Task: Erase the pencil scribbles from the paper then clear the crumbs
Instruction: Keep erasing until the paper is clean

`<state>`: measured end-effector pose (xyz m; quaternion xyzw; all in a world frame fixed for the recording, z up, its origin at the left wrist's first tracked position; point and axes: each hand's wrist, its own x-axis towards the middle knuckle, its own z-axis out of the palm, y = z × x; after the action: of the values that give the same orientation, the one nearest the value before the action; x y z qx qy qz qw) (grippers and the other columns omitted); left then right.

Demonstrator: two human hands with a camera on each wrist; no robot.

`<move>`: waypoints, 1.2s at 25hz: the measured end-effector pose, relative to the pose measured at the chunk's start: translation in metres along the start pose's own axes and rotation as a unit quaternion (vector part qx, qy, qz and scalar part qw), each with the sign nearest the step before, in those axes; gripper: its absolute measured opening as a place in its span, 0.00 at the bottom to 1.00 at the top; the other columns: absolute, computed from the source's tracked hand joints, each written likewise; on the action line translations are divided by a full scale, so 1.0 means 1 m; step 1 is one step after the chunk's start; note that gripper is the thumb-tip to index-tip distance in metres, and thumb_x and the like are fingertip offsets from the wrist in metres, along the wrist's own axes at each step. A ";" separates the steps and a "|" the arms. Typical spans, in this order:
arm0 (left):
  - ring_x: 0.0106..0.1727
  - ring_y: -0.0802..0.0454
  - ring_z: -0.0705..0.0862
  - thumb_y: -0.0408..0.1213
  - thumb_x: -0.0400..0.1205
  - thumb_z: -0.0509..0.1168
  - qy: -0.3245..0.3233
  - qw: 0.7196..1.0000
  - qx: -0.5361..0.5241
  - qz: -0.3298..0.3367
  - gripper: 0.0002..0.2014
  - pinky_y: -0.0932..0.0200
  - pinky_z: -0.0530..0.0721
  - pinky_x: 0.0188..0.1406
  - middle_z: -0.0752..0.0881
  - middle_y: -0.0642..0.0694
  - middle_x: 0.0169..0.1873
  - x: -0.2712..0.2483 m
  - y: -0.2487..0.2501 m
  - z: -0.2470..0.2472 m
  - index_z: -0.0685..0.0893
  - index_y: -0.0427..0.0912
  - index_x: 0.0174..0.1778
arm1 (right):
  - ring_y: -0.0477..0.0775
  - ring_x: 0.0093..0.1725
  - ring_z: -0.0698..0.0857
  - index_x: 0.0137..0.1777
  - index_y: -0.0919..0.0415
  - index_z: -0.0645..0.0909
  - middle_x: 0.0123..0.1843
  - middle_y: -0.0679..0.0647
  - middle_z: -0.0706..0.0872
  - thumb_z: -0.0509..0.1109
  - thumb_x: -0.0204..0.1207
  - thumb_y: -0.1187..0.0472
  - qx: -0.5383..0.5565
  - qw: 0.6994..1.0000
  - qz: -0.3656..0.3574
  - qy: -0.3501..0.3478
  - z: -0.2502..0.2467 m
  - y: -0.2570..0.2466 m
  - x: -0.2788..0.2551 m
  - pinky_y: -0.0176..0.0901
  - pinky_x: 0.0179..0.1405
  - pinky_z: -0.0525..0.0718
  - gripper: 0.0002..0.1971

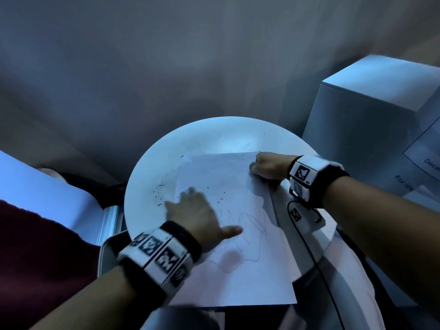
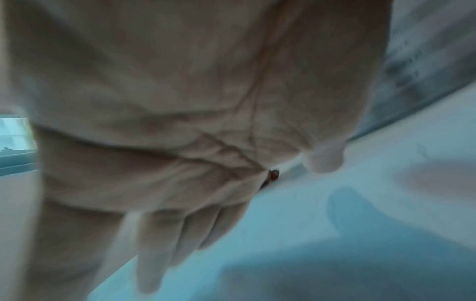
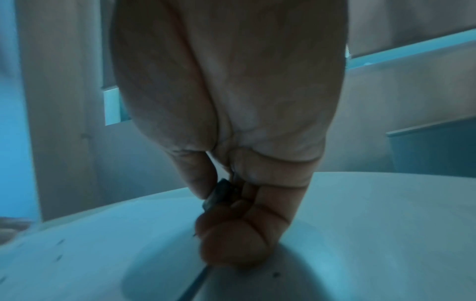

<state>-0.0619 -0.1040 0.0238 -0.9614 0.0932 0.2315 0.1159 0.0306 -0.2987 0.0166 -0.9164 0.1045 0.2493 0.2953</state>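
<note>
A white sheet of paper (image 1: 228, 177) lies on a round white table (image 1: 214, 132). Pencil scribbles (image 1: 250, 225) cover its lower half. Dark eraser crumbs (image 1: 159, 191) are scattered on the table left of the sheet, with a few on the paper. My left hand (image 1: 197, 210) lies flat and blurred over the paper's left edge, fingers straight; the left wrist view shows its straight fingers (image 2: 159, 234) on the white surface. My right hand (image 1: 266, 166) is curled at the paper's far right corner. In the right wrist view its thumb and fingers pinch a small dark eraser (image 3: 219, 191).
A tall white box (image 1: 371, 110) stands close to the table's right side. A black cable (image 1: 309, 246) runs down from my right wrist past the table's edge. Dark red fabric (image 1: 35, 246) lies at the lower left. The paper's near end overhangs the table.
</note>
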 end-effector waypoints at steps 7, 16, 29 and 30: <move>0.88 0.47 0.50 0.74 0.79 0.55 0.066 0.966 -0.052 0.244 0.52 0.27 0.57 0.80 0.47 0.46 0.89 0.044 0.064 -0.010 0.42 0.45 0.89 | 0.61 0.40 0.79 0.30 0.62 0.78 0.33 0.60 0.82 0.59 0.78 0.65 0.004 0.999 0.027 -0.028 -0.013 -0.007 0.003 0.47 0.41 0.77 0.15; 0.89 0.45 0.44 0.79 0.76 0.48 0.071 0.983 -0.067 0.158 0.56 0.29 0.49 0.83 0.39 0.46 0.89 0.043 0.044 -0.004 0.38 0.43 0.89 | 0.60 0.30 0.81 0.29 0.66 0.80 0.30 0.63 0.85 0.56 0.78 0.68 -0.036 0.998 0.026 -0.047 -0.013 -0.012 0.001 0.39 0.30 0.78 0.17; 0.89 0.44 0.46 0.81 0.76 0.46 0.049 0.986 -0.063 0.143 0.56 0.29 0.50 0.83 0.39 0.47 0.89 0.041 0.037 -0.009 0.39 0.44 0.89 | 0.58 0.22 0.77 0.26 0.66 0.79 0.25 0.64 0.83 0.56 0.76 0.69 -0.065 0.997 0.019 -0.028 -0.008 -0.013 0.006 0.38 0.27 0.74 0.18; 0.89 0.47 0.42 0.80 0.77 0.45 0.043 0.981 -0.061 0.182 0.54 0.29 0.48 0.83 0.37 0.49 0.88 0.042 0.047 -0.010 0.36 0.46 0.89 | 0.58 0.23 0.77 0.26 0.67 0.79 0.26 0.64 0.83 0.57 0.77 0.70 -0.063 0.997 0.021 -0.031 -0.008 -0.013 0.005 0.38 0.27 0.74 0.18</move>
<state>-0.0318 -0.1573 0.0042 -0.9427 0.2569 0.2127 0.0094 0.0426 -0.2926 0.0257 -0.9227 0.0983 0.2897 0.2348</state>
